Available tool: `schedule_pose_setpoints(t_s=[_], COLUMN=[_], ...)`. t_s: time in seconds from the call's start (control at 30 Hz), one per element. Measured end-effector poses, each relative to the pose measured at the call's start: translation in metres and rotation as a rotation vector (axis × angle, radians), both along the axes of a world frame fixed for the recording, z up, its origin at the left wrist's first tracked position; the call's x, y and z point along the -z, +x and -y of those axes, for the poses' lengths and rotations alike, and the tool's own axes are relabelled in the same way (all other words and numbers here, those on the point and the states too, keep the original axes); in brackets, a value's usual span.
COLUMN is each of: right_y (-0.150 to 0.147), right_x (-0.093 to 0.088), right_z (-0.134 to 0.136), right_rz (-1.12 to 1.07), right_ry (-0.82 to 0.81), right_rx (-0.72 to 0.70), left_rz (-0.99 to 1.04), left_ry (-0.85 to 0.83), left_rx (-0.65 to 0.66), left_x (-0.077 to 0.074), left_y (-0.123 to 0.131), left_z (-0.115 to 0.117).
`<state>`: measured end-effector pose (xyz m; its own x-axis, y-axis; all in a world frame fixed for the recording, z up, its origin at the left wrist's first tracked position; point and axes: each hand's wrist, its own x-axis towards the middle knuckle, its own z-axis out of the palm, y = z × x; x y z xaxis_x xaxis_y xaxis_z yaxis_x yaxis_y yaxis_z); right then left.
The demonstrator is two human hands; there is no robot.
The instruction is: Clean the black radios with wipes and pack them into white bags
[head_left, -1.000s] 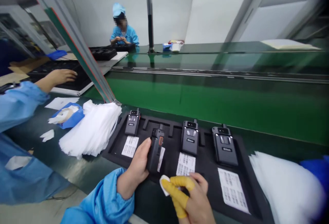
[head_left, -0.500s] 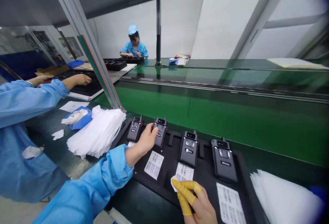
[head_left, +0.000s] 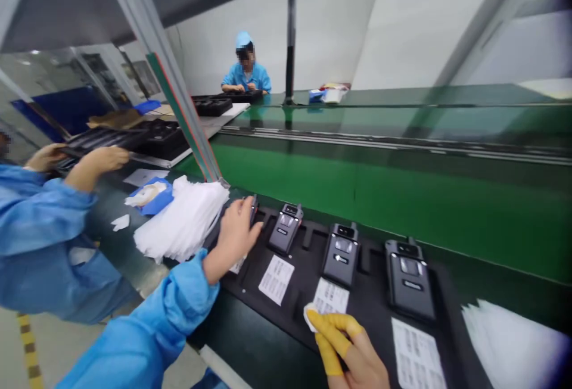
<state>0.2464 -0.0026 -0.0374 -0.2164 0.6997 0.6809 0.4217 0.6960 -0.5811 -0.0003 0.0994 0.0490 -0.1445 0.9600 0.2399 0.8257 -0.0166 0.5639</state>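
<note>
My left hand (head_left: 235, 228) lies over the leftmost handheld radio (head_left: 255, 205) in the black tray (head_left: 308, 252), hiding most of it. Its thumb is stretched out to the right, apart from the fingers; how firmly they touch the radio is hidden. Yellow finger cots cover fingers of my right hand (head_left: 351, 347), which pinches a small folded white wipe (head_left: 309, 317) over the tray's front part. Three more black radios, a second (head_left: 285, 229), a third (head_left: 341, 256) and a fourth (head_left: 410, 282), lie in the tray, with printed white label sheets (head_left: 277, 279) below them.
A stack of white sheets (head_left: 183, 222) lies left of the tray, another (head_left: 513, 341) to its right. A blue packet (head_left: 154, 195) is near a metal post (head_left: 165, 67). At left, a co-worker's hands hold a black tray (head_left: 107, 142); another person (head_left: 245, 73) sits across the green bench.
My left hand has moved left from the second radio to the leftmost one. The right hand keeps its wipe. The co-worker's tray at left is now raised and tilted. My view has shifted slightly.
</note>
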Motion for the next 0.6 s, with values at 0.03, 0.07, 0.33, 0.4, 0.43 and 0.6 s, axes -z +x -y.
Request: schedule_pose_setpoints(t_s=[0.03,0.07,0.33,0.4,0.43,0.6], right_y=[0.0,-0.001,-0.002,-0.003,-0.003,-0.006], right_x=[-0.002,-0.004,-0.005,-0.006,-0.007,-0.02], right_z=[-0.001,-0.001,0.001,-0.001,-0.001,-0.002], right_rz=[0.013,0.021,0.004,-0.005,-0.007,-0.069], right_ry=[-0.019,-0.04,-0.059,-0.055,-0.054,-0.056], right_rx=[0.004,0.014,0.006,-0.011,-0.015,0.04], left_rz=[0.0,0.004,0.219,0.328,0.378,0.814], left_ry=[-0.02,-0.044,-0.116,-0.134,-0.146,-0.22], left_rx=[-0.031,-0.057,-0.111,-0.073,-0.045,0.089], left_x=[0.002,0.006,0.002,-0.008,-0.012,-0.017], left_y=[-0.008,-0.015,-0.031,-0.028,-0.025,0.011], left_z=[-0.002,-0.005,-0.01,-0.001,0.005,0.046])
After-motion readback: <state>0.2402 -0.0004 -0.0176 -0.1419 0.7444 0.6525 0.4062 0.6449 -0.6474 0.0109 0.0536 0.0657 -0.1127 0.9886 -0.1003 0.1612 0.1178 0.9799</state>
